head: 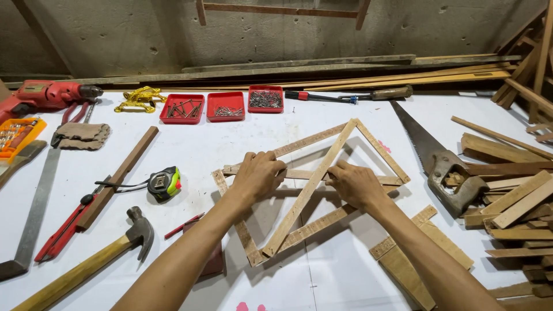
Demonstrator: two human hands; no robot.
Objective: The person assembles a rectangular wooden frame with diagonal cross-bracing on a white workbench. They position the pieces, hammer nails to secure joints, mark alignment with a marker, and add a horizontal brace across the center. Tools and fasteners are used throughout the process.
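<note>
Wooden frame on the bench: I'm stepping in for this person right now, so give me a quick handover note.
Left hand: resting on the frame's horizontal cross slat, left part, fingers curled over it.
Right hand: pressing the same slat just right of the diagonal slat.
Frame: lying flat mid-table, slats laid in a rough kite shape.
Nearby: hammer and tape measure to the left, nail trays at the back, saw and loose slats to the right.
Done: slats laid out. Fastening cannot be seen; no tool in hand.

Pretty bright, even overhead light on my white table [230, 144], soft shadows under my arms and tools, everything sharp, just some wide-angle bending near the edges.
</note>
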